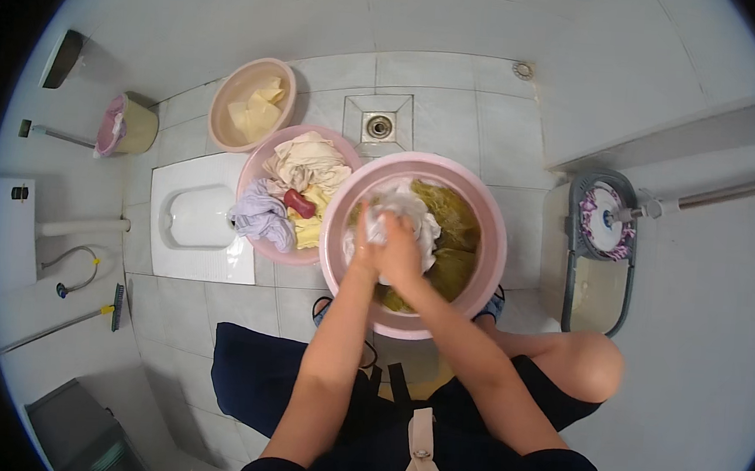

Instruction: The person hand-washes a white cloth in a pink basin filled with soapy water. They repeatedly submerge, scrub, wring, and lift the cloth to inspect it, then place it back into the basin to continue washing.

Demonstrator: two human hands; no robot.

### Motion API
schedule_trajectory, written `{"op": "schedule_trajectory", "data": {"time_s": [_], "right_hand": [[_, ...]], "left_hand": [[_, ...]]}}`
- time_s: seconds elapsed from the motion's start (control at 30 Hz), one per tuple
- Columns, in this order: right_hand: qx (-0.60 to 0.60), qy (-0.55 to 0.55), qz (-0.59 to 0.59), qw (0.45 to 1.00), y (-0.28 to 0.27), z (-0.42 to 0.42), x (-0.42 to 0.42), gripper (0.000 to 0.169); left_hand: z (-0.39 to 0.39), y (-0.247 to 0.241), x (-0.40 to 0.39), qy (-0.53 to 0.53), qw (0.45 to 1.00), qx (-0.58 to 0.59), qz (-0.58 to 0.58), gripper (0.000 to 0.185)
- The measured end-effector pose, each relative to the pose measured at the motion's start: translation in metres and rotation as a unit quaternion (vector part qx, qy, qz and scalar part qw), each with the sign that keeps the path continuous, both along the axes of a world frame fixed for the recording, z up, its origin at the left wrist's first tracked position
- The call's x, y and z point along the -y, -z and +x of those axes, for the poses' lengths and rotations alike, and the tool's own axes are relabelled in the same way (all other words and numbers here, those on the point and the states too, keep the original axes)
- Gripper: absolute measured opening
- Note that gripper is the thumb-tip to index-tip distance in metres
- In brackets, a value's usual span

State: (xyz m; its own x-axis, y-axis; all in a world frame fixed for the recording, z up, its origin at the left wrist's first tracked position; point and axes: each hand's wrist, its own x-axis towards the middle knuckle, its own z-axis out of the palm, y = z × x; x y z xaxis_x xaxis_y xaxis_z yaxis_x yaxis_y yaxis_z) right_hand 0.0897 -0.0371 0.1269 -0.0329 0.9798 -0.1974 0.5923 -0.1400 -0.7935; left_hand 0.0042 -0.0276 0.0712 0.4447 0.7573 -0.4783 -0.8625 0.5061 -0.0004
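Observation:
Both hands are together over a large pink plastic basin, blurred by motion. My left hand and my right hand grip a wet white cloth between them. Olive-green fabric lies in water in the same basin. To its left, a second pink basin holds a lavender garment, a cream garment and yellow cloth. A dark red bar, apparently soap, rests on these clothes.
A smaller basin with pale yellow cloth stands behind the second one. Around are a floor drain, a squat toilet, a mop bucket with a mop, a waste bin and a floor brush.

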Motion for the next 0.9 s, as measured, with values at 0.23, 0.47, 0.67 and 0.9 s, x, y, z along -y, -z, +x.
{"op": "schedule_trajectory", "data": {"time_s": [0.23, 0.47, 0.67, 0.9], "right_hand": [[0.084, -0.044, 0.063, 0.993, -0.041, 0.007, 0.012, 0.033], [0.029, 0.036, -0.123, 0.991, 0.006, 0.046, -0.049, 0.04], [-0.323, 0.047, -0.205, 0.923, 0.034, 0.099, -0.066, 0.077], [0.055, 0.028, 0.185, 0.981, 0.015, 0.087, -0.001, 0.043]], "left_hand": [[0.021, -0.029, 0.014, -0.021, 0.961, -0.272, -0.047, 0.035], [0.021, -0.04, 0.023, 0.045, 0.959, -0.26, -0.099, 0.041], [-0.027, -0.066, 0.016, 0.087, 0.861, -0.501, 0.01, 0.056], [0.023, -0.044, 0.049, 0.156, 0.205, -0.897, 0.358, 0.067]]}}
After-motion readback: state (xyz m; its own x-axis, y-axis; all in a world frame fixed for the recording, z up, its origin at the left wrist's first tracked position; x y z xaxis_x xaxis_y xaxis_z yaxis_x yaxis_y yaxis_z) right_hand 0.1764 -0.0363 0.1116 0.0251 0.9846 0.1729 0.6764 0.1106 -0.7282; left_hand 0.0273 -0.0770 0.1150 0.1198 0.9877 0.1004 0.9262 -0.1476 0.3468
